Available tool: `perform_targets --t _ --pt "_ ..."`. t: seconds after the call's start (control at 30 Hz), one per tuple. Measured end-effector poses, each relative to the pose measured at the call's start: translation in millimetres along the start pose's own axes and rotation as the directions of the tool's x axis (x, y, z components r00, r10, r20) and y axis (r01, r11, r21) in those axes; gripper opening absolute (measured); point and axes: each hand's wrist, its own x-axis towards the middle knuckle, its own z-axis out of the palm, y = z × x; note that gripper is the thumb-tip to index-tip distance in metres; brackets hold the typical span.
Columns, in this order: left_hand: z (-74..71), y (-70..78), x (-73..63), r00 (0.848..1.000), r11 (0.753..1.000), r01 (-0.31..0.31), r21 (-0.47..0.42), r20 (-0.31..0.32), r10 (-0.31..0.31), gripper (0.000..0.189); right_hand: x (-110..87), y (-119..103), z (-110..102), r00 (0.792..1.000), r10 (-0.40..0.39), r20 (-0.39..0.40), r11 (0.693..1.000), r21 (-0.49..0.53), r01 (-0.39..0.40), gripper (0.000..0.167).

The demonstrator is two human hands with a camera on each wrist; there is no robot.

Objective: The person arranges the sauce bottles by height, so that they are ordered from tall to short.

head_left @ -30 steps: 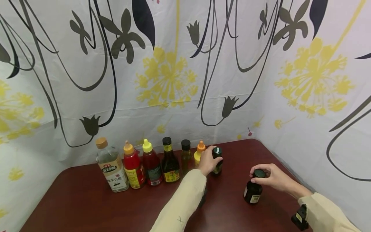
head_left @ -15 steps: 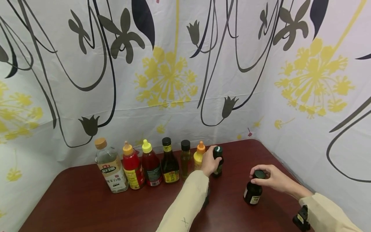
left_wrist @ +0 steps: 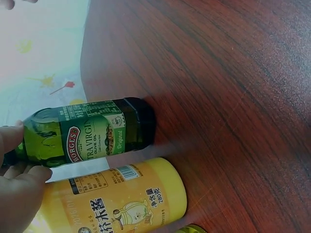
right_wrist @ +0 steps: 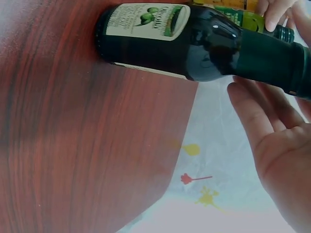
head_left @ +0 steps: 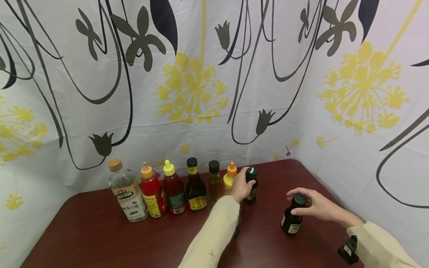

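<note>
My left hand (head_left: 240, 187) grips the neck of a green olive oil bottle (left_wrist: 95, 132), which stands upright on the table at the right end of a row. A yellow mustard bottle (left_wrist: 121, 196) stands right beside it. Farther right and nearer, my right hand (head_left: 315, 205) surrounds the neck of a dark olive oil bottle (head_left: 291, 220) with loosened fingers. In the right wrist view this bottle (right_wrist: 209, 46) has a dark green neck and a cream label with olives. The right thumb lies close to the neck; whether it touches cannot be told.
Left of the mustard run a small bottle with a black cap (head_left: 215, 182), a dark sauce bottle (head_left: 196, 190), two red squeeze bottles, one with a yellow tip (head_left: 174, 190), and a clear vinegar bottle (head_left: 129, 197). The dark red table (head_left: 151, 245) meets patterned cloth walls.
The right hand's fingers have loosened and spread from the dark bottle's cap. Left hand and bottles stay in place; the head view shifts slightly.
</note>
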Motion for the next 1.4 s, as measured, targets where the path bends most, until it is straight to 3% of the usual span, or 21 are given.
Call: perform_targets --t 0.13,0.37,0.63,0.83,1.1,1.4 --pt "-0.6 0.9 0.0 1.000 1.000 0.000 0.005 0.000 0.000 0.043 -2.3 1.1 -3.7 0.997 0.063 0.044 0.998 0.016 -0.064 0.036" --pt "-0.8 -0.7 0.7 1.000 1.000 -0.017 0.011 -0.003 0.017 0.044 -0.4 -0.2 -7.1 0.995 0.079 0.064 0.997 0.002 -0.080 0.029" --pt "-1.0 -1.2 -0.9 1.000 1.000 -0.029 0.010 -0.001 0.029 0.044 0.9 -3.4 -13.7 0.990 0.141 0.008 0.989 -0.051 -0.140 0.032" --pt "-1.6 -2.2 -1.6 0.999 0.999 -0.034 0.033 0.010 0.033 0.044 5.8 -9.0 -17.6 0.990 0.114 -0.083 0.989 -0.083 -0.121 0.031" --pt "-2.2 -4.5 -0.8 0.999 0.998 -0.022 0.052 0.035 0.020 0.046 23.0 -15.7 -21.7 0.994 0.054 -0.099 0.993 -0.101 -0.064 0.027" --pt "-2.1 -1.0 -2.6 0.999 0.999 -0.015 0.043 0.030 0.014 0.046 45.6 -14.3 -29.9 0.976 0.187 -0.109 0.977 -0.081 -0.196 0.038"
